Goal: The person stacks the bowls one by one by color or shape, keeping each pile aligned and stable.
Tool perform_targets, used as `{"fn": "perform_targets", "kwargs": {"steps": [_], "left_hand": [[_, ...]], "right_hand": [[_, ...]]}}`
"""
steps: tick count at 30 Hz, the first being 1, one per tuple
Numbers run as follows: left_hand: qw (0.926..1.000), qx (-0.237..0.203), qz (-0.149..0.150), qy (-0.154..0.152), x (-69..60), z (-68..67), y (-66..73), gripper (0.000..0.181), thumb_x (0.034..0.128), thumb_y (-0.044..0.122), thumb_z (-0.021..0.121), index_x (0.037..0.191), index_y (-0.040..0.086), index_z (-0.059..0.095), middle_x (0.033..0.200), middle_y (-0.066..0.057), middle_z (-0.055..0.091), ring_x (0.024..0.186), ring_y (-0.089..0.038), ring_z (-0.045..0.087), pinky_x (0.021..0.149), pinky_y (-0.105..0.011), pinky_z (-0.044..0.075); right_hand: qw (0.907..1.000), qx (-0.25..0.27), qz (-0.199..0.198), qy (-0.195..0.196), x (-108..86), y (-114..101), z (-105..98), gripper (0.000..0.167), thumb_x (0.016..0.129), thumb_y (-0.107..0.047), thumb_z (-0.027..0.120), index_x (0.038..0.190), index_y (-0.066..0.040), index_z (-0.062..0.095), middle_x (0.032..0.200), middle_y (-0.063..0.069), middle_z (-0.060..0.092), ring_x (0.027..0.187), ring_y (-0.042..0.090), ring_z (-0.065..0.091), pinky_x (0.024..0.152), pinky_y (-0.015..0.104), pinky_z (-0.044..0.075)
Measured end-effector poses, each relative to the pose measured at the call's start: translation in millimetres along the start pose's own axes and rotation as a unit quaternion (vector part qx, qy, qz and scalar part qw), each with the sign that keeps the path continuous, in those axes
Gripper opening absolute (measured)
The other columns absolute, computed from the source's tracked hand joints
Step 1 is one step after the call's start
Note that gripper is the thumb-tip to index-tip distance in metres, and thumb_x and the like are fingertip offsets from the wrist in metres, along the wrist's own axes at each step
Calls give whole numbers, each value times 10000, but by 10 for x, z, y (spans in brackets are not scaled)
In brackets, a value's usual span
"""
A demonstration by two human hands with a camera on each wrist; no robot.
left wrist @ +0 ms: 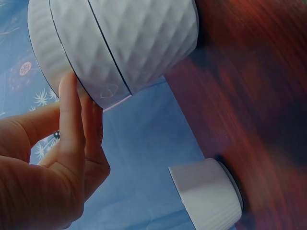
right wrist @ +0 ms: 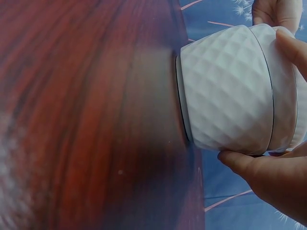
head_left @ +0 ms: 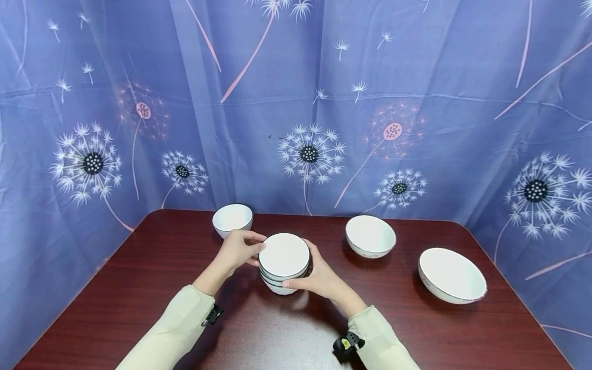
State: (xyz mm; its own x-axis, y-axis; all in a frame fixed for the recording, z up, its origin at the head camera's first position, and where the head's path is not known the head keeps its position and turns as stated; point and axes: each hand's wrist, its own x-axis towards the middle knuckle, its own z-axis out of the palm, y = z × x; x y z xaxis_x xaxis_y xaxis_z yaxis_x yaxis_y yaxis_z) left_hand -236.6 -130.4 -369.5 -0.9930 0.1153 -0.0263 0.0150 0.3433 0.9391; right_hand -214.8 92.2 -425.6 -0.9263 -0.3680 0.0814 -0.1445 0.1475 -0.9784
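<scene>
While a person's left hand (head_left: 238, 250) pinches the left edge of a stack of white bowls (head_left: 283, 257) near its top, the right hand (head_left: 324, 277) curves round the opposite side, its thumb on the near wall and its fingers behind. The stack is just below the centre of the head view, upright on a dark red-brown table (head_left: 139, 288). At least three bowls are nested in it, their rims dark-lined; the right wrist view shows a diamond-patterned wall on the lowest.

A small white bowl (head_left: 233, 218) stands just beyond the left hand, up and left of the stack. Right of centre, near the table's far edge, is another white bowl (head_left: 370, 234), and a wider white bowl (head_left: 452, 275) sits farther right and lower in the frame. Pale sleeves (head_left: 162, 329) reach in from the bottom edge, and a blue curtain (head_left: 259, 128) with dandelion prints fills the upper frame.
</scene>
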Motion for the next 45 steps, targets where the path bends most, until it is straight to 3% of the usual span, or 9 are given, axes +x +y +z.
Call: {"fn": "perform_targets", "kwargs": {"steps": [8,17,21,28,34,39,45], "left_hand": [[10000,-62,8,-36,18,-20,-23,224,884,-35,635,1099,-93,664,873,-170,645,648,-156,651,614,-418,616],[9986,-310,125,-414,57,-125,-120,309,932,26,598,1200,-127,578,927,-168,644,698,-161,640,642,-330,616],[9984,-438,196,-310,94,-219,-171,302,947,6,564,1208,-144,559,974,-242,640,736,-188,657,701,-350,616],[9970,-580,376,348,254,-411,-236,295,943,-41,541,1203,-179,544,976,-279,642,733,-103,646,794,-384,599],[9903,-298,413,1291,370,-596,-272,281,924,-51,548,1186,-145,584,1018,-265,654,750,-98,611,682,-217,578],[9807,26,222,1940,431,-720,-328,293,942,6,551,1212,-98,596,1140,-265,621,909,-183,592,667,-109,487],[9679,-303,-167,2491,528,-785,-431,336,943,16,532,1262,-87,561,1162,-263,589,990,-247,565,700,-117,486]], "right_hand": [[9997,-216,-99,22,7,-9,-22,1142,684,-220,879,1527,-97,119,1487,139,327,1320,275,370,1114,470,291],[9989,-412,-204,46,8,-20,-25,1135,691,-236,875,1533,-111,125,1514,129,290,1331,272,360,1116,473,289],[9985,-474,-251,66,21,-19,-12,1128,686,-237,879,1530,-110,142,1509,127,306,1317,271,382,1110,468,300],[9983,-516,-201,183,9,-48,-3,1097,683,-219,876,1523,-128,176,1498,121,334,1310,281,396,1107,492,304],[9979,-589,-138,217,7,-65,10,1072,691,-229,867,1519,-137,192,1485,124,355,1302,282,406,1105,494,310],[9983,-541,-36,233,4,-69,11,1068,689,-232,869,1515,-148,197,1468,130,372,1288,280,420,1095,490,326],[9988,-436,-35,201,12,-69,20,1058,690,-214,869,1511,-166,201,1448,143,391,1270,284,436,1083,484,338]]}}
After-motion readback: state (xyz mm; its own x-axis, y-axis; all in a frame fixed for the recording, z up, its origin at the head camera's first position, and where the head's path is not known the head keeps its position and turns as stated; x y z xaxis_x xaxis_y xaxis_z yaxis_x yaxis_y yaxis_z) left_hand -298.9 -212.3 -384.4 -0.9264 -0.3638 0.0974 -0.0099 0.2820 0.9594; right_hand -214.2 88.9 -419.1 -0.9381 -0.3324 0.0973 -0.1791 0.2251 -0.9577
